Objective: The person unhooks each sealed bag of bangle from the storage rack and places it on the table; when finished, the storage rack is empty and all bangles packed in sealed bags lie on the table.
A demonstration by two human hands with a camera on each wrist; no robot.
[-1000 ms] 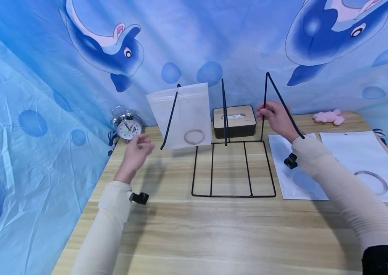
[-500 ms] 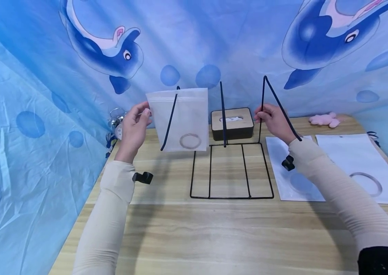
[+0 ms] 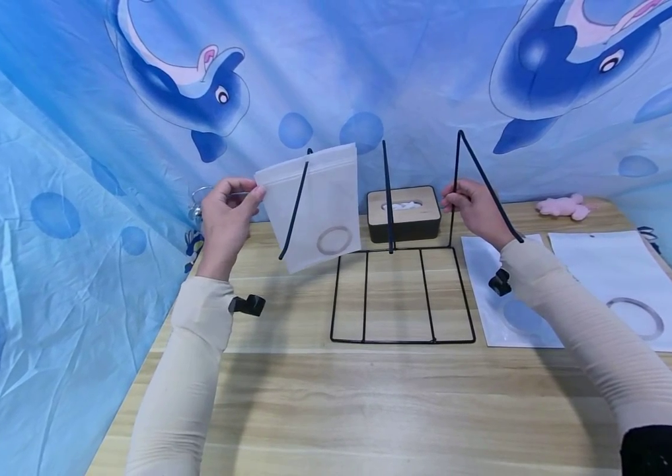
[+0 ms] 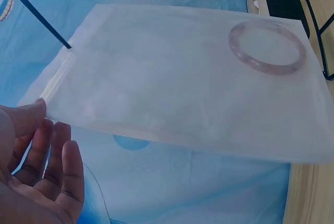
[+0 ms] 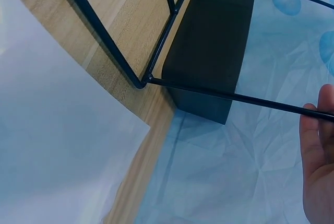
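A frosted zip bag (image 3: 312,205) hangs tilted from the left arm of a black wire rack (image 3: 402,342). Inside it, toward the lower right, shows a pale pinkish ring, seemingly a bangle (image 4: 267,46). My left hand (image 3: 225,221) pinches the bag's upper left corner. In the left wrist view the thumb lies over that corner, while the other fingers are loosely bent below. On the other side, my right hand (image 3: 478,210) holds the rack's right upright between thumb and fingers. Only part of that hand shows in the right wrist view.
Two white bags (image 3: 639,264) lie on the right of the wooden table (image 3: 383,410), with a ring shape in the right one. A tissue box (image 3: 404,228) and pink plush toy (image 3: 563,206) stand at the back. An alarm clock (image 3: 197,211) is mostly hidden behind my left hand.
My left hand has moved up and right to the bag and now pinches its corner. The bag has tilted, its right side higher. My right hand stays on the rack.
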